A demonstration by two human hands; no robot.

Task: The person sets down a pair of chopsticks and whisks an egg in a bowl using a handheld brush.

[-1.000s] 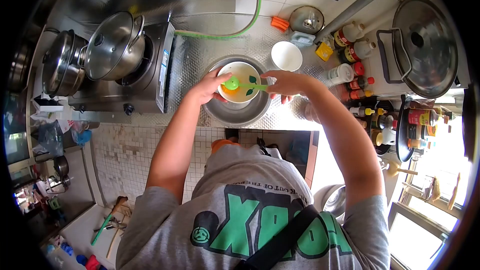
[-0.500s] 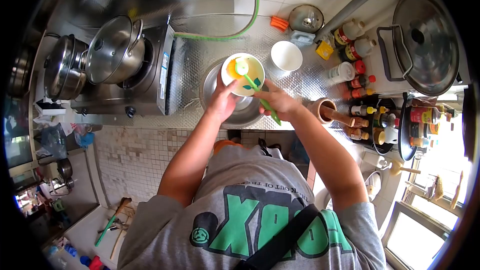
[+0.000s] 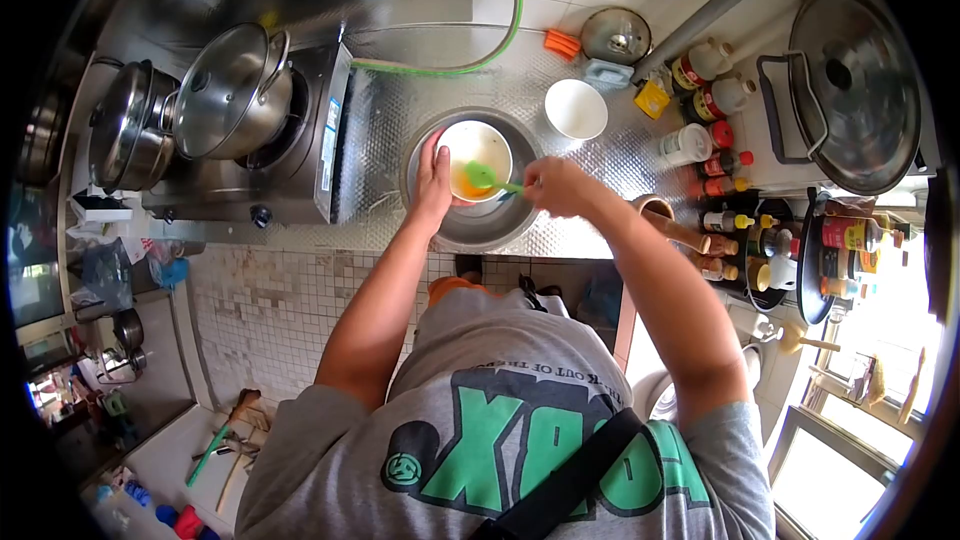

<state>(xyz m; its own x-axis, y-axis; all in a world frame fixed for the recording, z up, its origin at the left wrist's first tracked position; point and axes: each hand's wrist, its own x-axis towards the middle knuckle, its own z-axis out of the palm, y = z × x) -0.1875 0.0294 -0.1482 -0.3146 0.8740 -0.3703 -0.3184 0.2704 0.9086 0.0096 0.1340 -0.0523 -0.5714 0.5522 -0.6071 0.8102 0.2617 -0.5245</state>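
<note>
My left hand (image 3: 432, 188) is wrapped around the left side of a white bowl (image 3: 488, 146), held over a round metal basin (image 3: 482, 232). The bowl contains some yellow-orange liquid (image 3: 474, 192) that looks like egg, pooled along the side nearest me. In my right hand (image 3: 560, 187), fingers closed, is the handle of a green spoon (image 3: 481, 175). Its head is inside the bowl, at the liquid. Right of the basin, a second white bowl (image 3: 576, 108) stands on the metal counter.
At left, a lidded pot (image 3: 225, 90) sits on the gas stove (image 3: 300, 150). A green hose (image 3: 440, 71) crosses the counter behind the basin. Several sauce bottles (image 3: 722, 98) line the right side, near a wooden mortar with a pestle (image 3: 675, 230).
The bowl has turned and its liquid has shifted from the far left side to the near side. My right hand has moved up and right of the rim, with the spoon head lower in the bowl.
</note>
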